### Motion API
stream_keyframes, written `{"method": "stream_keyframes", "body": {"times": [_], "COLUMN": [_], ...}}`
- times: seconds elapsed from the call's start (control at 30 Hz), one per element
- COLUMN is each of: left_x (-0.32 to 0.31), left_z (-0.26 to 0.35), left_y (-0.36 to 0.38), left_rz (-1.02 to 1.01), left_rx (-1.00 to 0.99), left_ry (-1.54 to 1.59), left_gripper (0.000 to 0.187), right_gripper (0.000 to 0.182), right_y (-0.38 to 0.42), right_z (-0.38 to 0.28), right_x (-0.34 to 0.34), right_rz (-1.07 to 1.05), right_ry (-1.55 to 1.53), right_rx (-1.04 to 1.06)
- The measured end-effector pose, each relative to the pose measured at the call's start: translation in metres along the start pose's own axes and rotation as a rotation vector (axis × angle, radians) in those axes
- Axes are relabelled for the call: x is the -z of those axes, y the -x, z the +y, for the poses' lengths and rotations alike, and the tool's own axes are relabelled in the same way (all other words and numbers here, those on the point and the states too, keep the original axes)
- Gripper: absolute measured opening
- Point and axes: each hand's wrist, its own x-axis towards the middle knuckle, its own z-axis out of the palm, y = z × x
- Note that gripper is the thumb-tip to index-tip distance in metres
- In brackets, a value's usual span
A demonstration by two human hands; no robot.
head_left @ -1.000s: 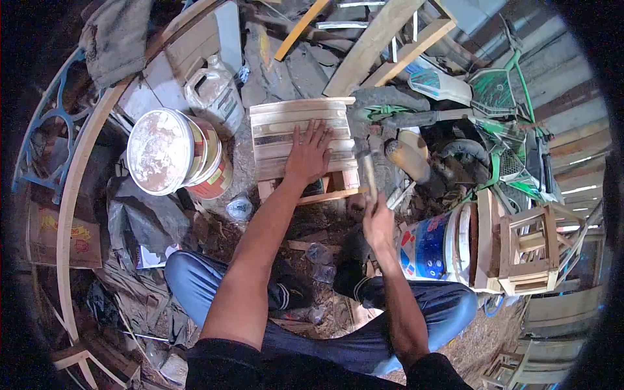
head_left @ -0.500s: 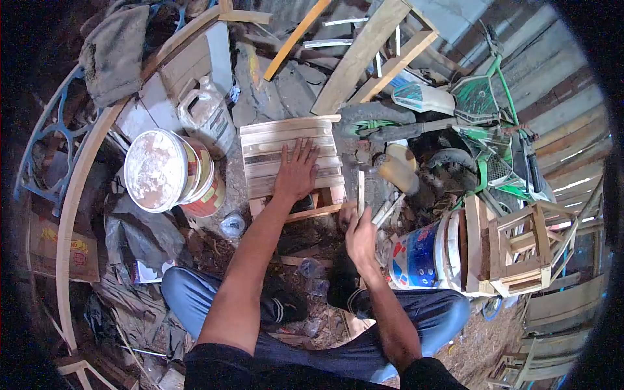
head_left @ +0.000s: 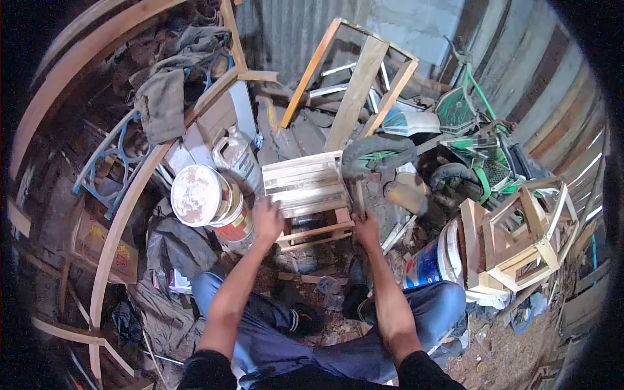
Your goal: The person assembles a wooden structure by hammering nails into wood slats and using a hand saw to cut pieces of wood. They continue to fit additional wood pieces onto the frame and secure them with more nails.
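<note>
A small slatted wooden frame (head_left: 305, 185) stands on the ground before my knees, with pale slats across its top and an open gap at the near side. My left hand (head_left: 268, 222) is at the near left corner of this frame, its fingers smeared by motion. My right hand (head_left: 367, 231) is by the near right corner, closed around the wooden handle of a hammer (head_left: 359, 198). The handle points away from me beside the frame; the hammer's head is hard to make out.
A white-lidded bucket (head_left: 195, 195) and a jug (head_left: 237, 159) stand at left. To the right are a blue bucket (head_left: 426, 263), wooden stool-like frames (head_left: 520, 244) and a green-and-black bike (head_left: 478, 149). A long curved wooden strip (head_left: 120, 227) runs along the left.
My left hand has moved off the top slats toward the near left corner. The right hand stays closed on the hammer by the frame. The head view has shifted, showing more of the back wall.
</note>
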Motion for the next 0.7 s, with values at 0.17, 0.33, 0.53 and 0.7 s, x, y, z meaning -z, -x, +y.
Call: {"method": "stream_keyframes", "body": {"times": [0.17,0.33,0.53,0.7], "left_x": [-0.014,-0.032,-0.023,-0.006], "left_z": [-0.051,-0.050,-0.034,-0.017], "left_y": [0.028,0.031,0.030,0.032], "left_rz": [0.003,-0.067,-0.004,-0.003], "left_rx": [0.762,0.848,0.816,0.752], "left_ry": [0.520,0.639,0.552,0.583], "left_gripper": [0.030,0.024,0.022,0.018], "right_gripper": [0.030,0.029,0.035,0.038], "right_y": [-0.032,-0.024,-0.021,-0.025], "right_z": [0.013,-0.018,-0.019,0.000], "right_x": [-0.037,-0.041,-0.042,-0.052], "right_rz": [0.012,-0.014,-0.021,-0.015], "right_ry": [-0.047,-0.219,-0.093,-0.133], "right_rx": [0.000,0.058,-0.026,-0.030]}}
